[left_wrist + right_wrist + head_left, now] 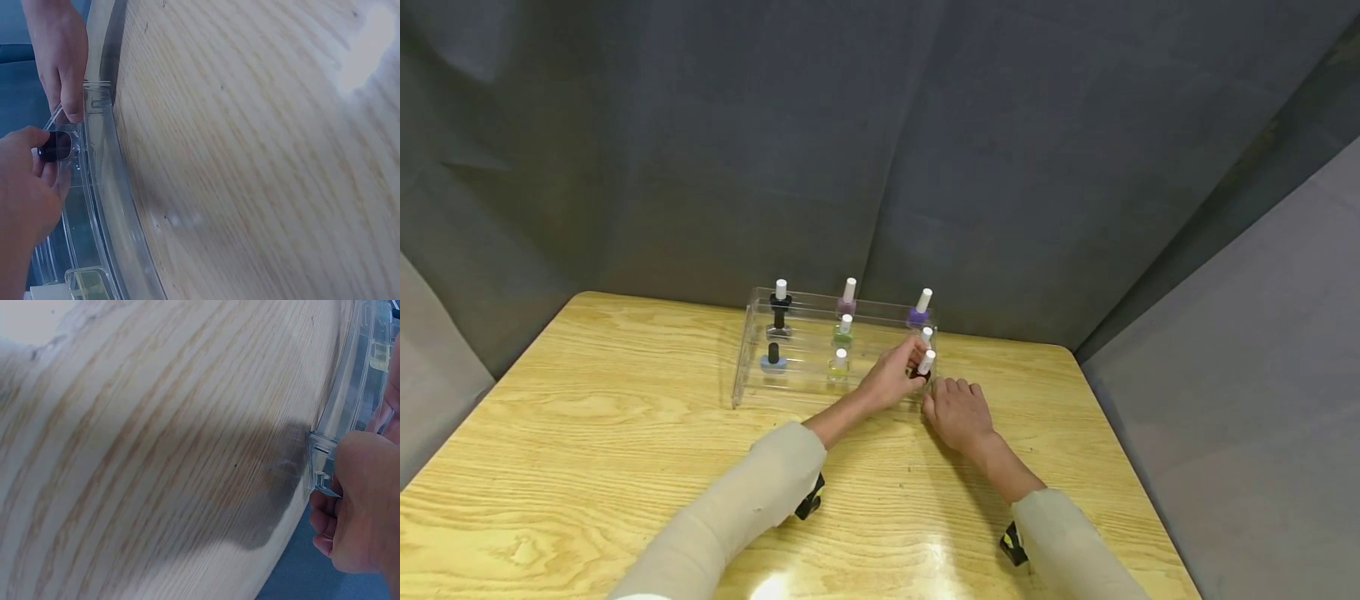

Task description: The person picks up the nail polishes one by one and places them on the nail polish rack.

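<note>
A clear tiered acrylic rack [880, 321] stands on the table and carries several nail polish bottles. My left hand [891, 377] pinches a dark nail polish bottle [57, 147] with a white cap at the right end of the front tier. My right hand [961, 414] grips the rack's right end, its thumb on the near side and fingers curled behind, as the right wrist view shows. Beside the left hand on the same tier stands a yellow nail polish bottle [838, 367]. Just behind that hand another white cap [927, 333] shows; its bottle is mostly hidden.
Light blue [773, 362], green [842, 335], mauve [847, 306] and purple [918, 316] bottles stand on the rack, with darker ones at left. Wooden table [587, 467] lies in front; a dark curtain [737, 167] hangs close behind.
</note>
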{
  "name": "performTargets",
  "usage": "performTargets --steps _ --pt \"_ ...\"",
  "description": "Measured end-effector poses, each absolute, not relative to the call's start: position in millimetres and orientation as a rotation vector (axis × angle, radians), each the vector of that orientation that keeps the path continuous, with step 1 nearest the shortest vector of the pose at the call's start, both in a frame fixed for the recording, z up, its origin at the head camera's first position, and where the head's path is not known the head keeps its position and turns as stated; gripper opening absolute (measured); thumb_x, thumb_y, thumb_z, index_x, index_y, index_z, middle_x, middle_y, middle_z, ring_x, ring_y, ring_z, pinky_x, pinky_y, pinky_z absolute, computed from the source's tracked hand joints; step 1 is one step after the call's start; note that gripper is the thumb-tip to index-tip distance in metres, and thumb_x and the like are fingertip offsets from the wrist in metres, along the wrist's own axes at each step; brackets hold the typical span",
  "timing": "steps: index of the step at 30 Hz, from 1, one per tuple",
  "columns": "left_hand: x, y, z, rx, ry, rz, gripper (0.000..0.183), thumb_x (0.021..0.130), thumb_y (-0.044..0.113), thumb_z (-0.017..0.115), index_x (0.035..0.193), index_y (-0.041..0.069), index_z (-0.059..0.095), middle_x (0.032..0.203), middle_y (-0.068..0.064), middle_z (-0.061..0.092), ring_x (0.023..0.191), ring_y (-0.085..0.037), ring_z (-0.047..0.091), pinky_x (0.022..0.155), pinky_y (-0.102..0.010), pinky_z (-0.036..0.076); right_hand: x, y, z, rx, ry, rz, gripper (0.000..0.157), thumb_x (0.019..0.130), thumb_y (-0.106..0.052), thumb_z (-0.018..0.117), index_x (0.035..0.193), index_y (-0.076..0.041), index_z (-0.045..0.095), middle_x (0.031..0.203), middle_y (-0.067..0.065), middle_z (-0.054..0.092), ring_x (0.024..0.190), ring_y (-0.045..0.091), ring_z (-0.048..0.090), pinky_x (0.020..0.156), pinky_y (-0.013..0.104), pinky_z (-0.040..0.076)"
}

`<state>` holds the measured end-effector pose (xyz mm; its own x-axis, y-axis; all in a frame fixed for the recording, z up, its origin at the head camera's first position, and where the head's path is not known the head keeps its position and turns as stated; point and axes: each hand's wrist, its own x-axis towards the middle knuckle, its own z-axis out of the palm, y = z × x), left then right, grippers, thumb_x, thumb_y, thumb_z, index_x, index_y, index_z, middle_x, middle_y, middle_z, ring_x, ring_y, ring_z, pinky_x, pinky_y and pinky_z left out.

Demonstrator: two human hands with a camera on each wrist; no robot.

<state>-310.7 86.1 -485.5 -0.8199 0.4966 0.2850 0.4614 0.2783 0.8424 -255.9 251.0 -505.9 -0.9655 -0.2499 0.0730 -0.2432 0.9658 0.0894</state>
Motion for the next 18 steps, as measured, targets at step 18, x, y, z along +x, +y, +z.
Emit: performTargets --steps 18 --pt "-291.8 53.1 -481.7 0.971 2.571 1.512 0.048 0.084 -0.006 0.070 0.127 0.002 0.050 0.125 -0.016 0.058 0.116 -0.030 0.057 0.098 -0.036 0.047 -256.8 250.4 -506.4 0.385 -3.017 -0.091 0.032 0.107 -0.032 0.038 0.089 -0.006 0.044 0.079 0.005 0.047 0.081 0.029 0.051 0.079 0.047 0.040"
